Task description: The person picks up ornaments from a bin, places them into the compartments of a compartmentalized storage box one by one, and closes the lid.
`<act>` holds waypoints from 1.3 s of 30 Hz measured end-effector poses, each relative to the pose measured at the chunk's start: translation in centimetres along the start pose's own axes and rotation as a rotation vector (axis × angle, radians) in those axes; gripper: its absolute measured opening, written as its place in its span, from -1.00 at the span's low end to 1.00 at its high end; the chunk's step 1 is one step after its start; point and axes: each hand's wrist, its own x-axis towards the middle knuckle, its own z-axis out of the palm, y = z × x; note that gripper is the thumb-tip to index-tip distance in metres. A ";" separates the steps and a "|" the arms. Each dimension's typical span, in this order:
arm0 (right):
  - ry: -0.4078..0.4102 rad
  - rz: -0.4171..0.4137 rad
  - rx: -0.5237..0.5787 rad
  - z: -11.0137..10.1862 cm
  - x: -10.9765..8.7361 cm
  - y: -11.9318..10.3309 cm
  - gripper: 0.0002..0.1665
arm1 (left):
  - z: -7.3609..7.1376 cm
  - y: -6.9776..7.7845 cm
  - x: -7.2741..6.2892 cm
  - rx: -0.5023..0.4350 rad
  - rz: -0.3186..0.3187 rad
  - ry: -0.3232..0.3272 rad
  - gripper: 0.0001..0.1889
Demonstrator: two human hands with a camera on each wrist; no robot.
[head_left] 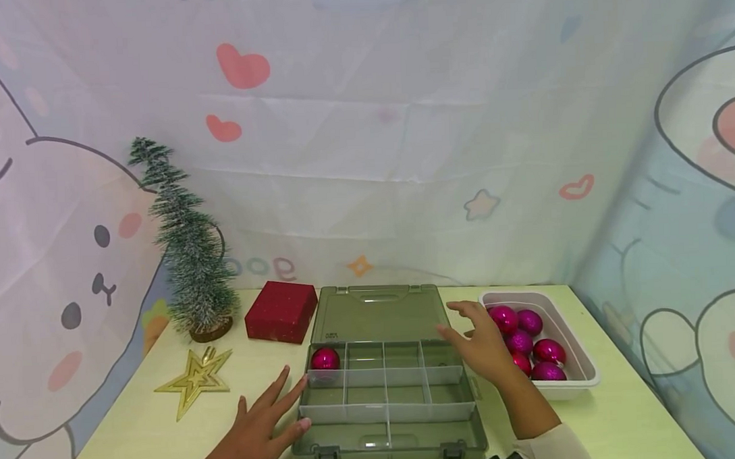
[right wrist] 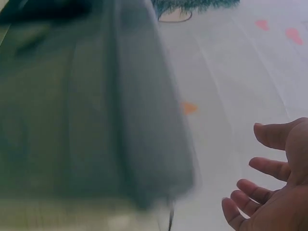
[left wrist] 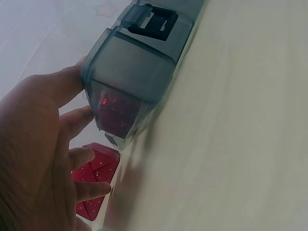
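On the pale yellow table (head_left: 137,426), a translucent grey compartment box (head_left: 338,436) lies with its lid (head_left: 379,320) laid back, and one glossy magenta bauble (head_left: 325,358) sits in its back-left compartment. The left hand (head_left: 261,422) grips nothing, its fingers spread at the box's left edge. The right hand (head_left: 483,343), grip released and fingers loosely bent, hovers between the lid and a white plastic tub (head_left: 567,388) holding more baubles (head_left: 549,351), some glossy, some glittery. Left of the lid stand a dark red block-shaped box (head_left: 282,311) and a frosted miniature Christmas tree (head_left: 192,262); a gold star ornament (head_left: 199,377) lies in front of the tree.
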 end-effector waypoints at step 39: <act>0.077 0.046 -0.227 -7.3 0.5 7.7 -0.31 | 0.0 -0.1 -0.1 0.020 0.019 0.029 -0.22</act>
